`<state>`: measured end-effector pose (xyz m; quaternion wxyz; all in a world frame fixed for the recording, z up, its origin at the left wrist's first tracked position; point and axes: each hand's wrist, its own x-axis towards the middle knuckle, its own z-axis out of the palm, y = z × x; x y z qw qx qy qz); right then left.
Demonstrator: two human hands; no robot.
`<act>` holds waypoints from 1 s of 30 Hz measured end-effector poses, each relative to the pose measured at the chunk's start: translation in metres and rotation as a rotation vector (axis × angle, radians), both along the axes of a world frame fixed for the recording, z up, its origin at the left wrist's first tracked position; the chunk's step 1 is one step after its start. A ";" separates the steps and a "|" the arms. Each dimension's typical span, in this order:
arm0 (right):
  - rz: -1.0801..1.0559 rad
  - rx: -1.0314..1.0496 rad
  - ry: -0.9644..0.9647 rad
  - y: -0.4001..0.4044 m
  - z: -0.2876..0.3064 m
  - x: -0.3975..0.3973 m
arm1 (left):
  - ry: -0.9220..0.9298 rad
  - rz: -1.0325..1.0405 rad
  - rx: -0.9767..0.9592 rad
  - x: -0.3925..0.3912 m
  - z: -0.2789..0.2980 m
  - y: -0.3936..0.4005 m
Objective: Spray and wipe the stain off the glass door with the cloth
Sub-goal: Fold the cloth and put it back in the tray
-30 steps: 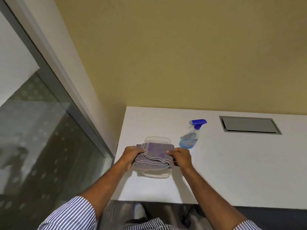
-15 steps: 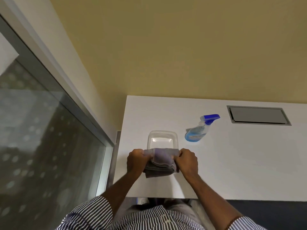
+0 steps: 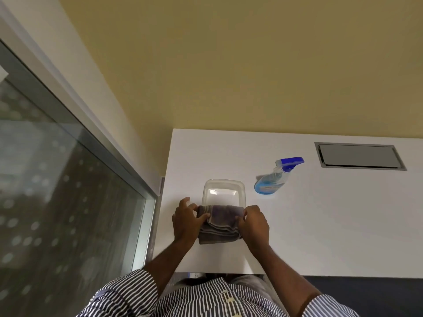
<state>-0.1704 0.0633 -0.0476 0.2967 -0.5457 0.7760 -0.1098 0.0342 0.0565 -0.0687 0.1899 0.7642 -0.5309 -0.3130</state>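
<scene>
A folded grey-purple cloth (image 3: 219,223) is held between both hands over the near end of a clear plastic container (image 3: 223,186) on the white table (image 3: 332,220). My left hand (image 3: 186,223) grips its left edge and my right hand (image 3: 255,225) grips its right edge. A spray bottle (image 3: 273,181) with blue liquid and a blue trigger head stands to the right of the container, apart from both hands. The glass door (image 3: 57,202) with a dotted pattern fills the left side; I cannot make out a stain on it.
A grey metal hatch (image 3: 359,156) is set into the table at the far right. A yellow wall rises behind the table. The door's metal frame (image 3: 128,170) runs close to the table's left edge. My striped shirt fills the bottom.
Both hands have pulled the cloth back toward me, uncovering most of the clear container. The view has tilted down, so more of my shirt shows.
</scene>
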 end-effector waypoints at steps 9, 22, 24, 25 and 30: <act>0.019 -0.049 0.001 0.002 -0.017 -0.004 | -0.083 -0.070 -0.083 -0.009 -0.005 -0.005; 0.151 -0.054 0.059 -0.001 -0.038 -0.007 | -0.468 -0.375 -0.147 -0.016 -0.024 -0.016; 0.180 -0.040 0.072 -0.003 -0.042 -0.008 | -0.577 -0.394 -0.077 -0.021 -0.026 -0.017; 0.195 -0.036 0.076 -0.004 -0.044 -0.009 | -0.620 -0.390 -0.050 -0.023 -0.028 -0.018; 0.254 -0.030 0.126 -0.006 -0.049 -0.008 | -0.630 -0.335 0.026 -0.026 -0.037 -0.020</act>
